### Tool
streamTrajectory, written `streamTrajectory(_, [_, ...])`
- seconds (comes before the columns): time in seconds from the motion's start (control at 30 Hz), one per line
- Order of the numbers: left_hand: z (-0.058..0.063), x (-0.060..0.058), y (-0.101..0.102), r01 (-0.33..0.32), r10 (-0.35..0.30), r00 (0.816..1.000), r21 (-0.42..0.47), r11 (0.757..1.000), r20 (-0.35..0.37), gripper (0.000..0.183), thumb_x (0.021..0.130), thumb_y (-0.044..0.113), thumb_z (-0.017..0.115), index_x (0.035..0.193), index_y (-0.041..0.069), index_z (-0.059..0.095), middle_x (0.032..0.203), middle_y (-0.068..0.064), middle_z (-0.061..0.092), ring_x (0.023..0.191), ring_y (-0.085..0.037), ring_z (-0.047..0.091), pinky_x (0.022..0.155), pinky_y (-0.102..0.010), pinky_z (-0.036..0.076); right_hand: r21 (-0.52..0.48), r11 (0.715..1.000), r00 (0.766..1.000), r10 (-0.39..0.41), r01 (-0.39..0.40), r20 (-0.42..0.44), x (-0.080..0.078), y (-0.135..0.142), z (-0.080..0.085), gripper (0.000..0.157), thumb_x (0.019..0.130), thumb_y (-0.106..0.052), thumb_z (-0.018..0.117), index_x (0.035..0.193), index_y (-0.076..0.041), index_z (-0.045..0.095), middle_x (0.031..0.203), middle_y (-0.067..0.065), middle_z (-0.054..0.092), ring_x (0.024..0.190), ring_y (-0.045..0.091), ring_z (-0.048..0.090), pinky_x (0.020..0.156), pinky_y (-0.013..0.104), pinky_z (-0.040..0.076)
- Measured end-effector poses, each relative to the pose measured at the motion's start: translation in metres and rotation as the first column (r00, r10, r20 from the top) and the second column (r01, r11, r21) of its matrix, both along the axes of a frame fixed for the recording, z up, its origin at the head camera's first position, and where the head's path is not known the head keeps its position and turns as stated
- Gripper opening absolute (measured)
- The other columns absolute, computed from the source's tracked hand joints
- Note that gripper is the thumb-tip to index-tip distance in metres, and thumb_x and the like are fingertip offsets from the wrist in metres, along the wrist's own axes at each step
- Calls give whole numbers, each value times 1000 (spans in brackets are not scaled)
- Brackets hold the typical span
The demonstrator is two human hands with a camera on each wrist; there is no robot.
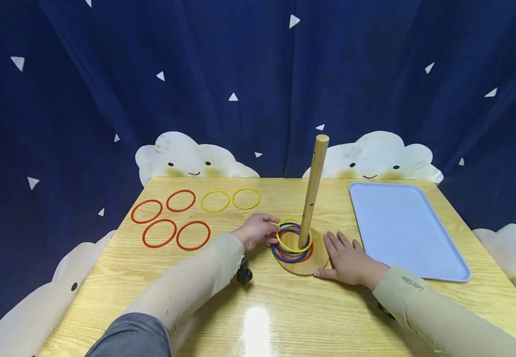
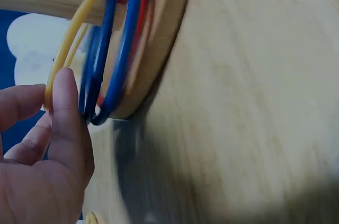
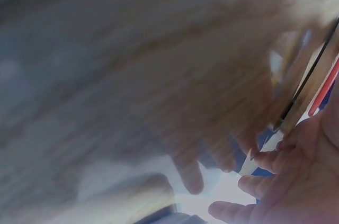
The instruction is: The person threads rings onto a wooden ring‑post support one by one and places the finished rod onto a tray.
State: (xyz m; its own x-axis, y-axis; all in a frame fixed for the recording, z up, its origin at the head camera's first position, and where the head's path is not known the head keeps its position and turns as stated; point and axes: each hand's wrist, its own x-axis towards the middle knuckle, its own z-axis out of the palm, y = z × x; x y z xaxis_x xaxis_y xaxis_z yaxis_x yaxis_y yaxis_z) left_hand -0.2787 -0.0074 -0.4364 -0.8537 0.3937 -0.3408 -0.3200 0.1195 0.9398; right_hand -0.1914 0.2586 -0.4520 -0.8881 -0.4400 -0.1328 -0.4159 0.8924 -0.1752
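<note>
A wooden post [image 1: 315, 183] stands upright on a round wooden base [image 1: 300, 269]. Around its foot lie blue rings [image 2: 127, 33] over a red ring [image 2: 143, 9]. Just above them, my left hand [image 1: 258, 232] pinches a yellow ring [image 2: 66, 41] between thumb and fingers. The ring encircles the post and tilts, its left side held in the fingers. On the base's right side rests my right hand [image 1: 349, 260], palm down with fingers extended and thumb at the front edge. In the right wrist view that hand [image 3: 296, 181] appears beside the base, with its reflection on the table.
At the table's left lie several red rings [image 1: 194, 222] flat, with two yellow rings [image 1: 215, 211] farther back. A light blue tray [image 1: 405, 228] lies to the right, close to my right hand. Behind the wooden table [image 1: 285, 317] hangs a dark blue curtain [image 1: 258, 59].
</note>
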Motion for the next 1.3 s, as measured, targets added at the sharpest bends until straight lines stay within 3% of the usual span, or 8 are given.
streamTrajectory(0.33, [-3,2,0,-8,0,997,-110,994,-76,27,100,-3,59,126,-12,62,85,-8,60,70,-13,58,64,-22,58,-1,1000,1000,6,-6,-9,-1,1,-2,105,94,-67,61,153,15,32,158,35,30,144,58,26,105,80,28])
streamTrajectory(0.53, [-1,-7,-21,-62,58,994,-52,997,-89,29,104,1,55,128,-16,58,93,-14,61,75,-14,59,71,-24,59,-27,999,1000,17,-17,-22,-2,2,-5,106,94,-70,58,153,15,32,158,36,29,144,58,25,105,81,27])
streamTrajectory(0.73, [7,-18,-69,-171,175,981,50,984,-86,36,105,2,52,133,-20,49,99,-15,59,78,-15,63,74,-25,60,-47,999,999,18,-19,-27,-3,4,-8,110,93,-74,54,152,15,31,158,37,28,144,60,24,104,82,25])
streamTrajectory(0.97, [15,-15,-136,-285,290,953,71,956,-83,42,108,7,49,142,-18,43,96,-6,60,81,-11,63,80,-24,59,-16,1000,1000,8,-9,-18,-1,4,-5,107,94,-69,59,154,14,30,159,34,29,145,58,25,105,80,28])
streamTrajectory(1.07, [17,-8,-167,-337,345,938,159,928,-23,26,109,7,50,126,-10,58,91,-3,63,79,-9,64,78,-21,59,3,1000,1000,7,-7,-7,0,2,-5,107,93,-70,60,154,13,30,160,33,29,145,57,25,106,79,28])
streamTrajectory(1.13, [20,-3,-186,-383,387,922,228,895,30,17,108,7,51,110,-2,66,88,-2,64,79,-9,65,79,-20,59,5,1000,1000,6,-6,-6,-1,1,-6,106,93,-69,61,154,13,31,160,33,29,145,56,25,106,79,28])
streamTrajectory(1.2, [24,3,-203,-422,421,905,282,861,69,22,108,6,52,95,8,69,86,-1,65,80,-9,65,80,-20,58,3,1000,1000,6,-6,-4,-1,1,-6,107,93,-69,60,155,13,30,160,32,29,146,56,25,106,79,28])
streamTrajectory(1.3, [24,9,-221,-451,446,891,273,850,82,21,108,6,53,94,10,68,86,-1,65,80,-10,65,81,-21,59,7,1000,1000,0,0,0,-2,3,-4,108,93,-70,60,155,12,30,160,32,29,146,56,24,107,79,27])
